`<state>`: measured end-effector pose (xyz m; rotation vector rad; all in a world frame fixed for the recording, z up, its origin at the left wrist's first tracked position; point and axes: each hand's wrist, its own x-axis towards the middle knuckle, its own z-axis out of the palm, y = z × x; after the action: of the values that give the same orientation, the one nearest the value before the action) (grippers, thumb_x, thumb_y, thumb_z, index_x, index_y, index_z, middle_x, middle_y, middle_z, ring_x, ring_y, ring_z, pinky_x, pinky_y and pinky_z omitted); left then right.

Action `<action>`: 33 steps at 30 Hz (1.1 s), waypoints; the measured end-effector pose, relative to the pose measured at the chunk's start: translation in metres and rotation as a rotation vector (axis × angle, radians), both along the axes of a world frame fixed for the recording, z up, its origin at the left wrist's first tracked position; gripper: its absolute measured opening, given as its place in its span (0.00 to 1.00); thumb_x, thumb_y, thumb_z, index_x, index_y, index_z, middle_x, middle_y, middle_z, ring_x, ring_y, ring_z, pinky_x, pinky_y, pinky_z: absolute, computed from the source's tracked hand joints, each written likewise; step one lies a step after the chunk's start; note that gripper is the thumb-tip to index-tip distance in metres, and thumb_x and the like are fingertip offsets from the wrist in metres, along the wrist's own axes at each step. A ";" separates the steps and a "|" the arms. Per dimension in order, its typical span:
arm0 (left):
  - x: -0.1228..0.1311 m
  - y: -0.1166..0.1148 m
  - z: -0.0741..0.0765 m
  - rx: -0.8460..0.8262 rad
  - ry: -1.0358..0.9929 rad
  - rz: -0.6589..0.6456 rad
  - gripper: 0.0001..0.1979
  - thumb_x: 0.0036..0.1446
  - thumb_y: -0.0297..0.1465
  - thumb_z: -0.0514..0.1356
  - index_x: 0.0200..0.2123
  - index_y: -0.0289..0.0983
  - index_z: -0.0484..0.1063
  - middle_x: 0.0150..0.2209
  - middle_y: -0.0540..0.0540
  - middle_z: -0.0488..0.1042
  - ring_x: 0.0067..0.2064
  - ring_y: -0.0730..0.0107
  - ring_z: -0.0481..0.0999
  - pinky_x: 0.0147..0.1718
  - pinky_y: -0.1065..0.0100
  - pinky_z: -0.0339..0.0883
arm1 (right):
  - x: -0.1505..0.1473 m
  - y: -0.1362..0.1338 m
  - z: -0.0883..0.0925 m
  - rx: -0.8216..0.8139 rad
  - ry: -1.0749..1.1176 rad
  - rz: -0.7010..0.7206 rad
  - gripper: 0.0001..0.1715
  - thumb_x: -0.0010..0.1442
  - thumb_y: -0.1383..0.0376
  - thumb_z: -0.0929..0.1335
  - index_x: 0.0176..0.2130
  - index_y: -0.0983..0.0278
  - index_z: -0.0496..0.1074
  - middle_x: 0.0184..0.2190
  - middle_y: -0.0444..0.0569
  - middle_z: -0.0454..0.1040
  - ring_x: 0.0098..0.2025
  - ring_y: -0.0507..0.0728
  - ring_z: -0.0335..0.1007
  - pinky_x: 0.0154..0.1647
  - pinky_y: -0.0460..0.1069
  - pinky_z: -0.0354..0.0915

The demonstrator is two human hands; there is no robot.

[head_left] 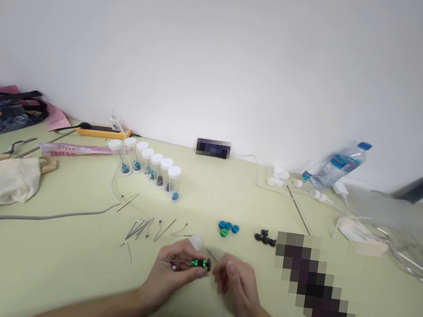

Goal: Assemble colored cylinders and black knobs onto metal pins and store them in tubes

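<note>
Loose wires (141, 228) lie on the desk (72, 270), left of the knobs (228, 227); right of those, the discs (265, 240). Behind the wires, a row of tubes (156, 162) — and behind that, leftward, a power strip (101, 133). A bottle (340, 165) is back right, a cloth bag (1, 183) far left. In front, a spool (199, 264) is in the left hand (170, 267).

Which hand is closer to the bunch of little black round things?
The right hand. It's below and left of the black round things in the picture; the left hand is farther left, holding a green-and-black part.
</note>
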<state>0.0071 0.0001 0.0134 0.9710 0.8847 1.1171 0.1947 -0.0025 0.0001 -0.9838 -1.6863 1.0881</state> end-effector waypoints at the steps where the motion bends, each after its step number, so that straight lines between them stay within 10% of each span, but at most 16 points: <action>1: -0.001 0.000 0.000 0.004 -0.005 -0.003 0.08 0.43 0.26 0.70 0.30 0.35 0.78 0.31 0.48 0.76 0.33 0.69 0.78 0.34 0.72 0.70 | 0.000 0.000 0.000 -0.019 0.028 -0.002 0.24 0.69 0.58 0.54 0.33 0.66 0.70 0.22 0.44 0.65 0.19 0.49 0.62 0.22 0.44 0.59; 6: -0.001 0.001 -0.003 -0.024 -0.119 -0.072 0.09 0.42 0.23 0.69 0.31 0.36 0.78 0.31 0.48 0.78 0.34 0.65 0.80 0.39 0.66 0.72 | 0.004 0.002 -0.001 0.070 0.108 0.060 0.20 0.68 0.58 0.55 0.49 0.62 0.68 0.36 0.49 0.69 0.19 0.48 0.62 0.24 0.47 0.63; 33: -0.003 0.005 -0.004 -0.044 -0.118 -0.070 0.10 0.42 0.20 0.69 0.30 0.37 0.78 0.30 0.49 0.81 0.33 0.68 0.80 0.38 0.69 0.73 | 0.004 0.003 -0.005 0.141 0.070 0.110 0.24 0.69 0.56 0.54 0.51 0.61 0.70 0.33 0.49 0.72 0.20 0.49 0.63 0.24 0.47 0.64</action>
<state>0.0045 0.0052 0.0097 0.8841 0.7716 1.0798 0.1988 0.0005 -0.0049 -0.7633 -1.7510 1.0469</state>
